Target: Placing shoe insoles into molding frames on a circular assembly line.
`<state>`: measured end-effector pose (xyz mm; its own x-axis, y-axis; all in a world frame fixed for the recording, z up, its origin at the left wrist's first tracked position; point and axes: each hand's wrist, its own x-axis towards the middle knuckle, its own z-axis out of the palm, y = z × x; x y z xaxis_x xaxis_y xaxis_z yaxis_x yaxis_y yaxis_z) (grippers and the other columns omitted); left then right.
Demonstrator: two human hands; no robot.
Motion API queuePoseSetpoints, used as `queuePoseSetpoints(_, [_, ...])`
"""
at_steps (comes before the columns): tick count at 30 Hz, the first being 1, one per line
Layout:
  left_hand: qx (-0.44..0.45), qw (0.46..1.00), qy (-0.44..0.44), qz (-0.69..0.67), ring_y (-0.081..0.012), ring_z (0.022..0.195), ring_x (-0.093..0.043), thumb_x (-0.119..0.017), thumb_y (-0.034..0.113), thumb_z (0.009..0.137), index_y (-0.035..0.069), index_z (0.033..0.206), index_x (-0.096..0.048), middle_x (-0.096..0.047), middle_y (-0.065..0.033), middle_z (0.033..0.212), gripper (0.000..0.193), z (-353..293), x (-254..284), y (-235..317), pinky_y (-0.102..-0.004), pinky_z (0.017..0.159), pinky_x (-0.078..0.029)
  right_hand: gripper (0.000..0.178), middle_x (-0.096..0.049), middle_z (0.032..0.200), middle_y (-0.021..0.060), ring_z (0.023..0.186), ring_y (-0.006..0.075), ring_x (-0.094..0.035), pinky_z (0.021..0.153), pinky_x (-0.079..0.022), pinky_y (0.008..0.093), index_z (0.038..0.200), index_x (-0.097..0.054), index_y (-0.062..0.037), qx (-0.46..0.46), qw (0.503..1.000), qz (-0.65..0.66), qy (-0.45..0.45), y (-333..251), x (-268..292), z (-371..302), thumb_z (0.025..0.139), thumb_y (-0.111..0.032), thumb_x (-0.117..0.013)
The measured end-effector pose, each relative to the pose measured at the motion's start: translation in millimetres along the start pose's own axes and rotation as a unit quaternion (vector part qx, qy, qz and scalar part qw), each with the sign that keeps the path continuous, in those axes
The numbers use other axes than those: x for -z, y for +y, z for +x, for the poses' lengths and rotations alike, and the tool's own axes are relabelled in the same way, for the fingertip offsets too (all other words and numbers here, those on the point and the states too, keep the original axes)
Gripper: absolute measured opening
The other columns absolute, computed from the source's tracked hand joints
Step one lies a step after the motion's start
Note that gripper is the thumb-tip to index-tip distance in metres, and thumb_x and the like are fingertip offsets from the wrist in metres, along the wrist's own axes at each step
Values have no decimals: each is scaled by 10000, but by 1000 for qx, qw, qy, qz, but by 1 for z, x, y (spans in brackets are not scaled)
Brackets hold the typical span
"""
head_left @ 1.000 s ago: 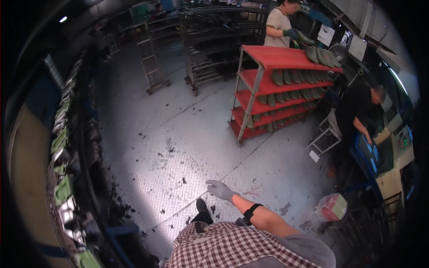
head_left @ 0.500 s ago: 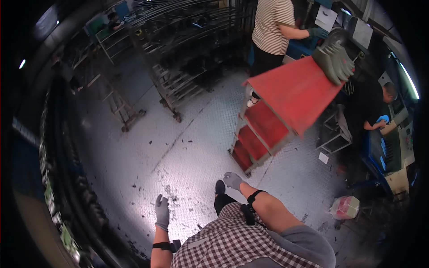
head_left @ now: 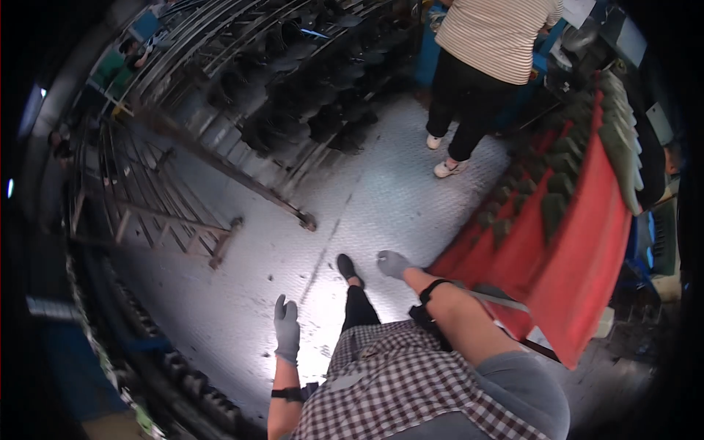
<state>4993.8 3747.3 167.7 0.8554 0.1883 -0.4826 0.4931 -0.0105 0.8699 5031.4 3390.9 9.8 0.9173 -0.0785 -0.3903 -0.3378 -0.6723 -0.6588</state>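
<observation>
My left hand (head_left: 287, 328), in a grey glove, is held out over the metal floor with its fingers stretched and apart, nothing in it. My right hand (head_left: 394, 265), also gloved in grey, has its fingers curled in and no object shows in them. It is nearest to a red cart (head_left: 587, 242) on my right, a little apart from the cart's near left corner. Dark green boot-shaped pieces (head_left: 620, 147) stand in a row on the cart's top. More green pieces (head_left: 554, 205) sit on its lower red shelves.
Ahead, a person in a striped shirt (head_left: 499, 44) stands with their back to me. A long rack of black boot-like pieces (head_left: 308, 110) lies to the front left. An angled metal rack frame (head_left: 161, 213) stands at left. Dark ridged machinery (head_left: 183, 370) runs along my left side.
I have walked forward; the red cart now stands close at my right, and its shelves with green pieces show. The striped-shirt person and the racks appear nearer. Both hands stay without objects.
</observation>
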Motion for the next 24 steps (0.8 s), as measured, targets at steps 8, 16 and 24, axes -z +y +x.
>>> queuePoseSetpoints(8, [-95,992,76,13,-185,1086,-526,-670,222,985,-42,1537,-307,-584,-108,1233,711,240,18,182,-295,917,-442,480,-740,921,178,784,251,-730,717,-566,382,1288,-647,-28,-322,914,244,36,-23,54,100,897,-296,-576])
queuePoseSetpoints(16, [-142,972,162,-95,-156,862,-579,-729,173,897,-7,1120,-681,-645,-6,996,291,396,-1,258,-328,765,-482,478,-705,980,154,839,248,-685,714,-546,379,1350,-607,-28,-237,919,296,108,-6,82,125,922,-233,-549])
queuePoseSetpoints(24, [-98,974,205,-5,-220,926,-612,-658,149,906,-85,1230,-618,-658,-98,1162,402,379,-29,268,-357,777,-517,298,-680,949,149,707,268,-657,575,-497,414,1187,-609,-83,-389,814,424,77,9,143,136,945,-203,-485])
